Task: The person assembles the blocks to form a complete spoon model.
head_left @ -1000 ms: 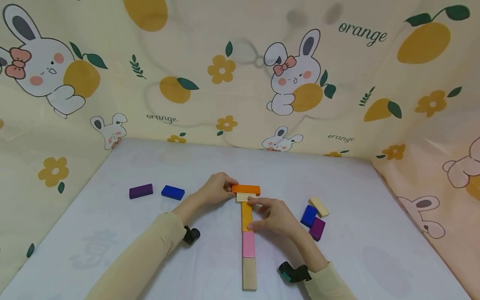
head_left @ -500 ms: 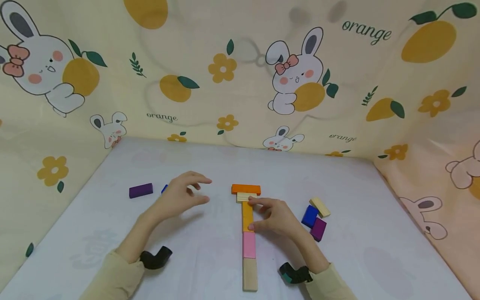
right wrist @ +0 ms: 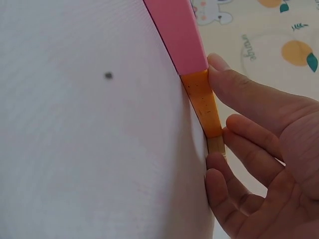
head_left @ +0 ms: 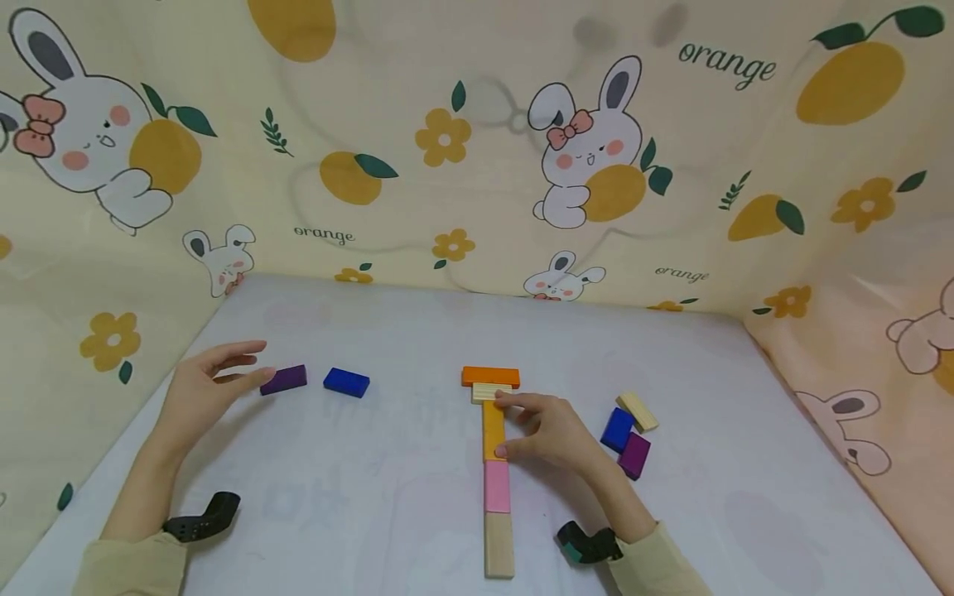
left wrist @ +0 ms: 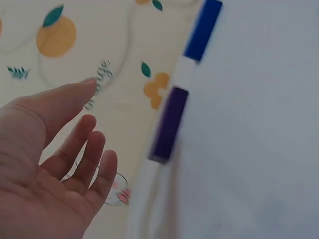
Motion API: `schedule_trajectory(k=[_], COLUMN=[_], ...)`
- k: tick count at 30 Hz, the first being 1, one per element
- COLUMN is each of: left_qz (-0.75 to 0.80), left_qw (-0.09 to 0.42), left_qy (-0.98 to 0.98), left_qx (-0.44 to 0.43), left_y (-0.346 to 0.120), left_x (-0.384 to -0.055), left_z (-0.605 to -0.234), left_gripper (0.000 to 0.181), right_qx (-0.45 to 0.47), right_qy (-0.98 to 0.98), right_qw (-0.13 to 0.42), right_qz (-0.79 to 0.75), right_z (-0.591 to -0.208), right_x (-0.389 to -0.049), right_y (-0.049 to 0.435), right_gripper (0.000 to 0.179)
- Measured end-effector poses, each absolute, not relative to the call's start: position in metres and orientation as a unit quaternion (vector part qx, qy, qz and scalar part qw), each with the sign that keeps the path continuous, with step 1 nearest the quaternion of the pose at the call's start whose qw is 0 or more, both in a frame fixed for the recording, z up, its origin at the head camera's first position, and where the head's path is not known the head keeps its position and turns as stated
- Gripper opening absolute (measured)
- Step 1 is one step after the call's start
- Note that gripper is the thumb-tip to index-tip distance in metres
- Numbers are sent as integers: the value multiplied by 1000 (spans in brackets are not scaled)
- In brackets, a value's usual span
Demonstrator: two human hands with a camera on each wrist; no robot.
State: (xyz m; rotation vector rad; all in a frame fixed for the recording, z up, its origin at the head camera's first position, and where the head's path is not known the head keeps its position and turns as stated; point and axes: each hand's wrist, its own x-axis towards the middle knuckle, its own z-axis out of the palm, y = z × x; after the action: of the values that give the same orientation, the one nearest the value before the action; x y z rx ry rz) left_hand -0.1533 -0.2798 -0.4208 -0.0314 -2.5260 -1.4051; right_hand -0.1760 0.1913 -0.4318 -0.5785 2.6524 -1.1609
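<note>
My left hand (head_left: 212,389) is at the far left, fingers spread with a gap between thumb and fingertips. Its thumb overlaps the left end of a purple block (head_left: 285,379) in the head view; the left wrist view shows the palm beside that block (left wrist: 170,124). My right hand (head_left: 551,430) holds a yellow-orange block (head_left: 493,430) in the middle row, thumb at its near end and index finger at its far end. A pink block (head_left: 497,487) and a plain wooden block (head_left: 498,546) continue the row toward me. Beyond lie a ridged wooden piece (head_left: 488,393) and an orange crosswise block (head_left: 490,377).
A blue block (head_left: 346,382) lies right of the purple one. On the right are a second blue block (head_left: 617,430), a plain wooden block (head_left: 637,411) and a magenta-purple block (head_left: 633,455), close together. A printed cloth wall (head_left: 492,199) rises behind the white table (head_left: 417,530).
My left hand has let go of the orange crosswise block's end and swept left past the blue block to the purple one. The right hand keeps its place at the row.
</note>
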Motion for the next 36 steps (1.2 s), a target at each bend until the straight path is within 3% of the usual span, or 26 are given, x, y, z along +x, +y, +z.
schedule_trajectory(k=[13, 27, 36], left_qz=[-447, -398, -420], left_qw=[10, -13, -10], left_qy=[-894, -917, -906], left_qx=[-14, -6, -54], left_y=[-286, -287, -283], left_x=[-156, -154, -155], left_z=[-440, -441, -440], left_gripper=[77, 83, 77], right_qx=[-192, -193, -185], right_qy=[901, 896, 897], right_qw=[83, 86, 89], right_qz=[-380, -390, -392], right_z=[-433, -436, -434], right_x=[-176, -178, -176], right_y=[193, 192, 192], right_gripper=[64, 62, 63])
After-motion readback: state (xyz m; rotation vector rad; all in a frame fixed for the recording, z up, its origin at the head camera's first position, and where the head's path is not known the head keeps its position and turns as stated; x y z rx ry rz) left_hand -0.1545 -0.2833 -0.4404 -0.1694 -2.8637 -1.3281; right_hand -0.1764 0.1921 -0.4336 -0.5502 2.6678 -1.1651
